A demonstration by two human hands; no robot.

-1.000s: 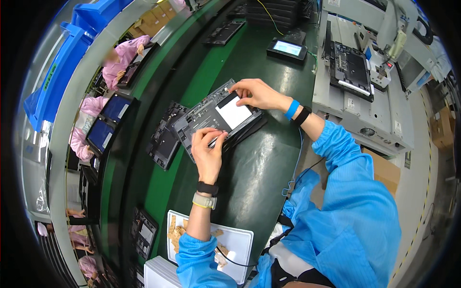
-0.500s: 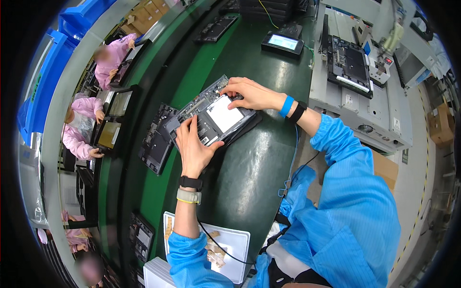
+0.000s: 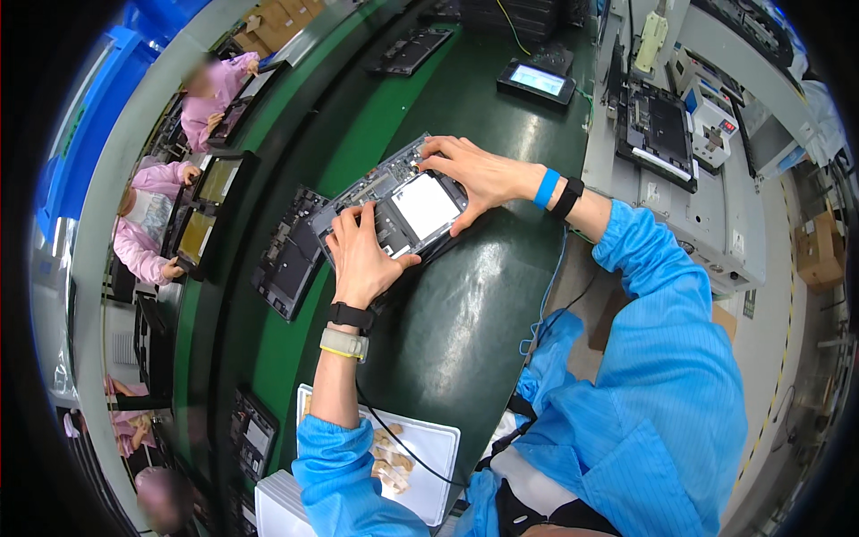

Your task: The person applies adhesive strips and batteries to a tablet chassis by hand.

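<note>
Both my hands grip an opened laptop base, its inner side facing up, with circuit boards along the far edge and a white rectangular panel on it. My left hand holds the near left corner, fingers over the top and thumb along the near edge. Around the right end closes my right hand, its fingertips at the far corner and its thumb at the near edge. Just left of it lies a second opened laptop base, partly overlapped by the one I hold.
A white tray with small tan pieces stands near my left forearm. Beyond are a small screen device and another laptop base. A machine carrying a laptop base stands at right. Co-workers in pink work across the line.
My right thumb has moved off the white panel to the near edge of the laptop base. The base stays in both hands, and the view has shifted slightly.
</note>
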